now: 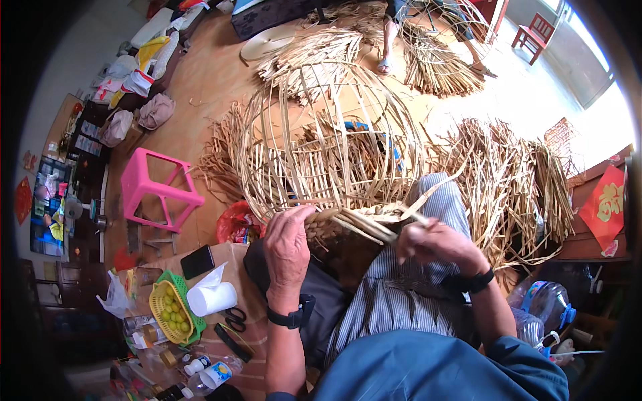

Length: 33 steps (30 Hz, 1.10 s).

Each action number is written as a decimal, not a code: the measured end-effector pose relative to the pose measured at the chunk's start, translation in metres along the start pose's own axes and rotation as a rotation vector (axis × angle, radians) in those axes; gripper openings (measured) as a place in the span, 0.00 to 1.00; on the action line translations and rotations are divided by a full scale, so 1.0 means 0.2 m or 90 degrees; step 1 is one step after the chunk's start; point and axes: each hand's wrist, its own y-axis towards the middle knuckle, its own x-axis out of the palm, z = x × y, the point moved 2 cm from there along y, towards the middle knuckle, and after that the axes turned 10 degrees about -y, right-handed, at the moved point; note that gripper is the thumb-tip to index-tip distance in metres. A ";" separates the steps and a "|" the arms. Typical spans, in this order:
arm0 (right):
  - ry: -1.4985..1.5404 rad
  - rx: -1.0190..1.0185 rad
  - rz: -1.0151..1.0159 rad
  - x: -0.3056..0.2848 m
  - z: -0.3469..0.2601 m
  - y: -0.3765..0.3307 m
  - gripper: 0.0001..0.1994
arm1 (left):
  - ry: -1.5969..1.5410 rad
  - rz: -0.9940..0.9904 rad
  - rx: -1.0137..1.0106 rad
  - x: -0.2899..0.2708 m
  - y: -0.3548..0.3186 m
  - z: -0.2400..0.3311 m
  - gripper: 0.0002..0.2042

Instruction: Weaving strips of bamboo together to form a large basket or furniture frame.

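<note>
A large open basket frame of pale bamboo strips rests on my lap, its mouth turned toward me. My left hand grips the braided rim at its near edge. My right hand is closed on a bundle of strips that runs out of the rim to the right. Both wrists wear dark watches. My striped trousers and a dark cloth lie under the frame.
A pink plastic stool stands on the floor to the left. Loose bamboo strips pile up on the right and beyond. A low table at lower left holds a green basket of fruit, a tissue roll, scissors, a phone, bottles. Another person's leg stands far off.
</note>
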 end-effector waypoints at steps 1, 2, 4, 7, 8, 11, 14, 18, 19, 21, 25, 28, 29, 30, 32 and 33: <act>0.025 -0.070 0.073 -0.04 0.01 -0.03 0.24 | 0.035 0.013 0.042 0.01 -0.01 0.02 0.13; 0.139 -0.233 0.029 -0.09 0.00 -0.03 0.25 | 0.045 -0.010 0.082 0.02 0.00 0.05 0.15; 0.327 -0.268 0.166 -0.18 0.06 -0.08 0.24 | 0.080 -0.051 0.095 0.06 0.00 0.08 0.15; 0.608 -0.238 0.462 -0.30 0.12 -0.14 0.23 | 0.121 -0.128 0.103 0.10 0.03 0.11 0.17; 0.557 -0.188 0.484 -0.30 0.11 -0.16 0.24 | 0.165 -0.121 0.099 0.10 0.04 0.11 0.17; 0.037 0.060 0.345 -0.26 0.00 -0.25 0.24 | 0.216 -0.123 0.077 0.09 0.06 0.10 0.18; -0.156 0.152 0.185 -0.14 -0.14 -0.30 0.24 | 0.171 -0.135 0.081 0.08 0.07 0.09 0.16; -0.056 -0.071 0.008 0.10 -0.31 -0.15 0.23 | 0.113 -0.158 0.059 0.10 0.09 0.07 0.17; 0.055 -0.153 -0.057 0.13 -0.36 -0.11 0.23 | 0.076 -0.153 0.028 0.10 0.10 0.07 0.16; -0.093 -0.264 0.041 0.22 -0.39 0.06 0.21 | 0.040 -0.150 -0.002 0.11 0.11 0.08 0.14; -0.662 -0.339 0.299 0.22 -0.39 0.32 0.16 | 0.028 -0.177 -0.081 0.11 0.13 0.09 0.10; -0.827 -0.315 0.293 0.20 -0.34 0.42 0.13 | -0.018 -0.201 -0.112 0.08 0.16 0.07 0.09; -0.870 -0.247 0.229 0.18 -0.32 0.45 0.12 | -0.055 -0.224 -0.130 0.08 0.16 0.06 0.09; -0.864 -0.294 0.250 0.17 -0.32 0.46 0.11 | -0.040 -0.230 -0.147 0.08 0.16 0.06 0.09; -0.856 -0.336 0.274 0.14 -0.33 0.49 0.09 | -0.028 -0.227 -0.163 0.09 0.16 0.06 0.09; -0.866 -0.322 0.283 0.12 -0.34 0.50 0.08 | -0.030 -0.223 -0.156 0.09 0.16 0.06 0.09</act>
